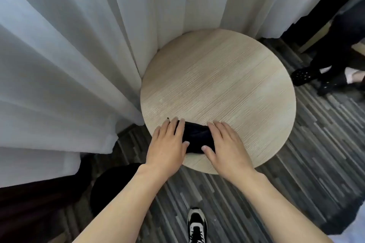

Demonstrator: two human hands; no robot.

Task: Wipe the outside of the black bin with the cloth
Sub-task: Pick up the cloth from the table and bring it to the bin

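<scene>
A dark cloth (pixel 195 137) lies bunched on the near edge of a round light-wood table (pixel 219 85). My left hand (pixel 167 142) rests flat on the cloth's left end. Flat on its right end is my right hand (pixel 225 143), thumb on the cloth. Fingers of both hands are extended, pressing rather than gripping. The black bin (pixel 112 185) stands on the floor below and left of the table, partly hidden by my left forearm.
White sheer curtains (pixel 79 55) hang along the left and behind the table. The floor is striped grey carpet (pixel 296 163). Another person's dark legs and shoes (pixel 308 75) stand at the right. My sneaker (pixel 196 225) shows at the bottom.
</scene>
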